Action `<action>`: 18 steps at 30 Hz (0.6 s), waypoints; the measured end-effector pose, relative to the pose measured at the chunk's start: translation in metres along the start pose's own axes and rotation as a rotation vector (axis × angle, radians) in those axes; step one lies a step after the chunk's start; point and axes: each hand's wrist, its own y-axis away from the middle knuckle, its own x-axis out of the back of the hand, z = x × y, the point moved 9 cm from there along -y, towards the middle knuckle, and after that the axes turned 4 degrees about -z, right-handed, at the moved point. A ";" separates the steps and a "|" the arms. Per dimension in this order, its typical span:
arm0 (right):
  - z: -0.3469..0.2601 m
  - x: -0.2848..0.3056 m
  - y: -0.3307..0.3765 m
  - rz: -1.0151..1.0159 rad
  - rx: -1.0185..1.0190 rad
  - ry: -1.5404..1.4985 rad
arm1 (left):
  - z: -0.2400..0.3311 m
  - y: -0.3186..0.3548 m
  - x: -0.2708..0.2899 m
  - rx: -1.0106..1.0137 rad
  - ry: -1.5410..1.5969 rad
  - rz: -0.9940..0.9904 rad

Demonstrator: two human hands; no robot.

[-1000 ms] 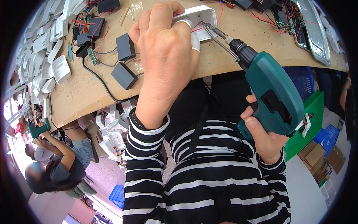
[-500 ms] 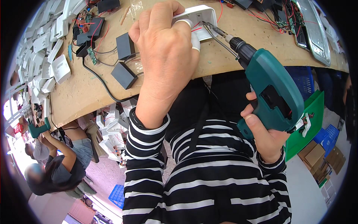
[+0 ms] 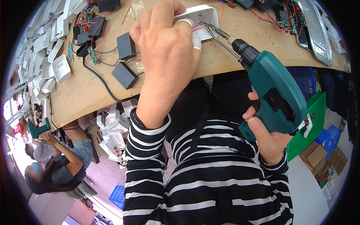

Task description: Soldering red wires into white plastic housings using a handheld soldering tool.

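My left hand (image 3: 167, 48) is closed on a white plastic housing (image 3: 208, 15) at the table's edge, white covers on some of its fingers. The housing's open side faces me, with a red wire (image 3: 197, 28) inside; my fingers hide its left part. My right hand (image 3: 266, 138) wraps round the handle of a green soldering gun (image 3: 277, 86). A thin curved metal tube (image 3: 225, 45) runs along the gun's front to its tip, which points into the housing close to the red wire. Whether the tip touches anything there, I cannot tell.
Black boxes (image 3: 125, 75) with cables and a small green circuit board (image 3: 92, 55) lie left on the brown table (image 3: 90, 93). White housings (image 3: 41, 43) pile at the far left. A clear tray (image 3: 317, 33) is far right, a green bin (image 3: 318, 112) below. A co-worker (image 3: 71, 165) stands left.
The soldering gun has shifted very slightly right and down, its tip staying inside the housing. My left hand and the housing hold still. The co-worker's arms have moved a little.
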 end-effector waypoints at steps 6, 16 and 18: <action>0.001 0.000 -0.001 0.017 -0.018 0.002 | 0.001 0.000 0.000 -0.004 0.000 0.007; -0.005 0.009 0.009 -0.011 0.045 0.051 | 0.001 -0.002 0.002 -0.005 0.007 0.012; -0.009 0.011 0.012 0.005 0.065 0.043 | -0.006 0.002 -0.001 -0.001 0.019 0.015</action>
